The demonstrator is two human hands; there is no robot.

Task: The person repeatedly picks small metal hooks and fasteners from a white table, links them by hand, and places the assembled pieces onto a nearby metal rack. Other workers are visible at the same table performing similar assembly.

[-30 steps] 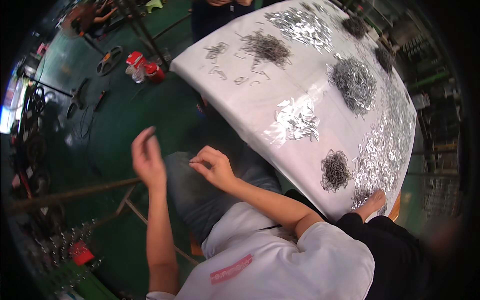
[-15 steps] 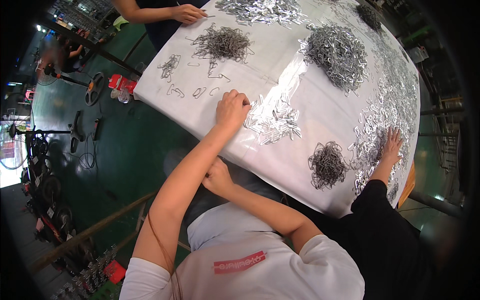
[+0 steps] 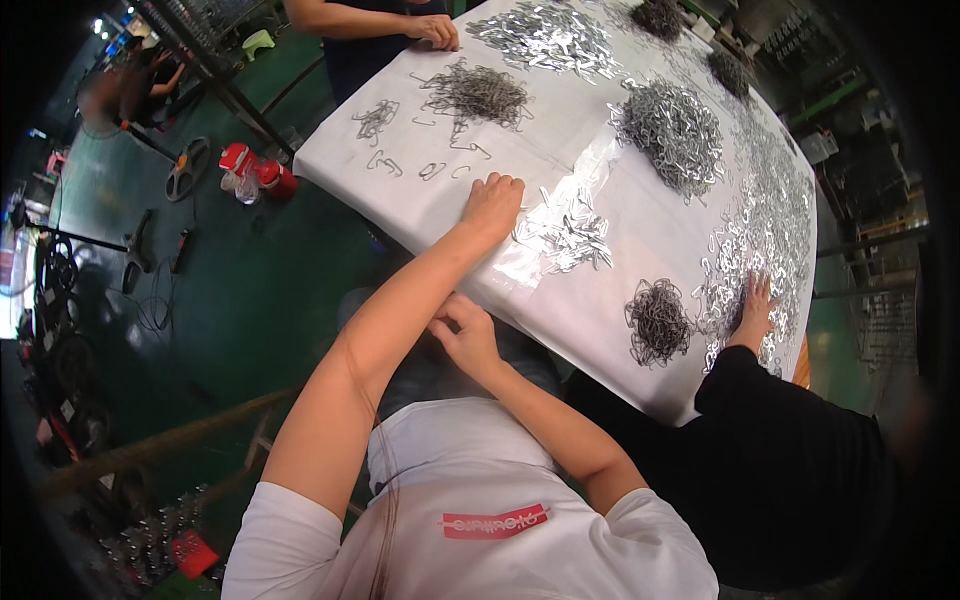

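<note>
My left hand (image 3: pixel 493 207) rests at the near edge of the white-covered table (image 3: pixel 400 215). Its fingers curl down beside a small pile of flat, shiny metal pieces (image 3: pixel 578 240); what they hold, if anything, is hidden. Below the table edge, my right hand (image 3: pixel 470 335) is under my left forearm with fingers bent and thumb drawn in. Nothing I can name shows in it. Beyond my left hand lie loose bent wire hooks (image 3: pixel 432 171) and a tangled heap of hooks (image 3: pixel 480 95).
A larger heap of hooks (image 3: pixel 670 135) and a dark wire heap (image 3: pixel 658 322) lie on the table. A co-worker's hand (image 3: pixel 757 312) spreads over scattered metal pieces at right; another person's hand (image 3: pixel 433 32) is at the far edge. Red containers (image 3: pixel 276 180) stand left.
My view has shifted, so the table sits differently in it. My right hand has moved out a little from under my left forearm, its fingers loosening. My left hand stays by the shiny pieces.
</note>
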